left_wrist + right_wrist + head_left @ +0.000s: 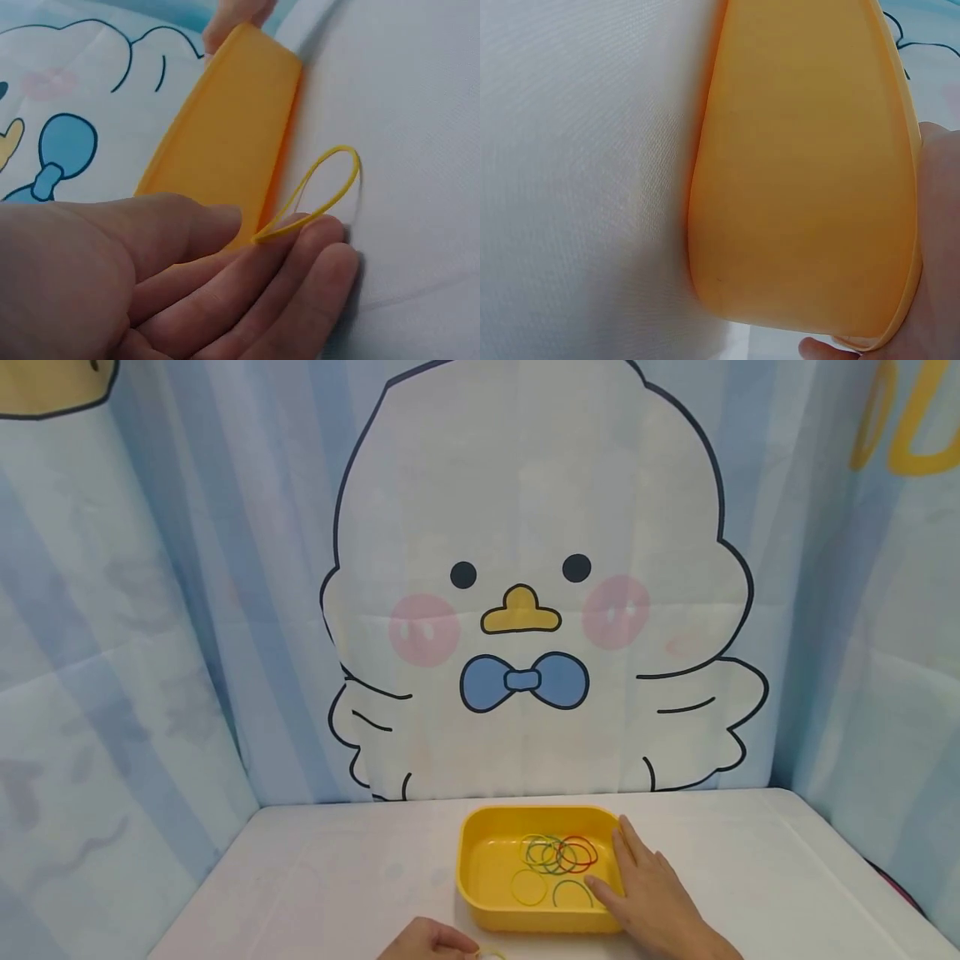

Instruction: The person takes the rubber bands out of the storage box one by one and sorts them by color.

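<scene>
A yellow tray point(551, 921) stands on the white table with several thin rubber bands point(551, 854) inside, green, yellow and red. In front of its near left corner is my left hand point(431, 941), partly cut off by the head view's lower edge. Its thumb and fingers pinch a yellow rubber band point(352, 176), whose loop sticks out past the fingertips. My right hand point(660, 893) rests over the tray's right rim with fairly straight fingers, and the thumb reaches over the inside. From the right wrist, the tray's outer wall point(802, 172) hides most of that hand.
White tabletop point(337, 860) spreads around the tray. Behind it hangs a cloth backdrop point(525, 752) with a cartoon bird, and blue striped cloth point(112, 693) encloses both sides. A single yellow band point(528, 887) lies apart from the cluster in the tray.
</scene>
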Demonstrator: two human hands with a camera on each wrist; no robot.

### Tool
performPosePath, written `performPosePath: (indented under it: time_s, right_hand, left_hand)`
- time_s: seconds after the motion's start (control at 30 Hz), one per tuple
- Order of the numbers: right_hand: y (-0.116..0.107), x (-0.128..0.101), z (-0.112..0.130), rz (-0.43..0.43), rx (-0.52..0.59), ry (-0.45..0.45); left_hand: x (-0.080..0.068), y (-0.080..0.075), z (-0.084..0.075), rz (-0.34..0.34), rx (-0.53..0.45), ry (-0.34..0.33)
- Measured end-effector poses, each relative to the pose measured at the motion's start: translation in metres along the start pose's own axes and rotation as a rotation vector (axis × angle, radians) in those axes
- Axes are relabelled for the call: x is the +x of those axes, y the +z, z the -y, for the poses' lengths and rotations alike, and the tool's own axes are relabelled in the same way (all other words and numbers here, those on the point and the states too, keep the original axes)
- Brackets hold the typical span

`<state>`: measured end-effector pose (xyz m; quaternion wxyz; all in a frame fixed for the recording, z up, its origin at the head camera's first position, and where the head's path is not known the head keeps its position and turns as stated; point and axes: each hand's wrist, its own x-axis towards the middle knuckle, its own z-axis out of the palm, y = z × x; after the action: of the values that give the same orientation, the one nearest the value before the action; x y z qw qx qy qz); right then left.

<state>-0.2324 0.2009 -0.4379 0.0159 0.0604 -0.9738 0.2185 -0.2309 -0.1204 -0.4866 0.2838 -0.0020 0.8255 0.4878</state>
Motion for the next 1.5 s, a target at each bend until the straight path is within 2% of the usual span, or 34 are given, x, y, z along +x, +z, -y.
performPosePath:
  time_s: [0.17,0.23,0.33,0.4,0.47,0.63,0.77,0.83,1.1,1.3,1.5]
  right_hand:
    - [0.001,0.0,-0.001,0.002,0.007,0.002]
    - [0.002,0.0,-0.002,0.007,0.008,0.004]
    - [0.002,0.0,-0.001,0.008,0.004,0.004]
    - [0.001,0.0,-0.001,0.005,0.0,0.001]
    - [0.001,0.0,-0.001,0.0,-0.004,0.0]
    - [0.001,-0.001,-0.001,-0.02,-0.017,-0.013]
    - [0.001,-0.002,-0.002,-0.048,-0.031,-0.039]
    - [0.001,-0.002,-0.002,-0.053,-0.035,-0.045]
    - [-0.001,-0.002,-0.001,-0.036,-0.037,-0.026]
    - [0.0,-0.002,-0.001,-0.044,-0.03,-0.03]
    - [0.002,-0.002,-0.001,-0.049,-0.026,-0.041]
  left_hand:
    - [0.024,-0.009,0.023,0.016,0.032,0.014]
    - [0.019,-0.012,0.02,0.014,0.05,0.022]
    - [-0.006,-0.011,-0.003,-0.018,0.095,0.0]
    - [-0.03,-0.009,-0.024,-0.05,0.117,-0.022]
    - [-0.04,-0.011,-0.032,-0.057,0.112,-0.036]
    - [-0.049,-0.019,-0.038,-0.076,0.072,-0.058]
    - [-0.052,-0.024,-0.046,-0.119,0.009,-0.059]
    - [-0.054,-0.027,-0.051,-0.139,-0.018,-0.037]
    - [-0.055,-0.037,-0.08,-0.178,-0.087,0.13]
    - [-0.048,-0.034,-0.101,-0.177,-0.121,0.186]
    - [-0.034,-0.032,-0.108,-0.15,-0.127,0.203]
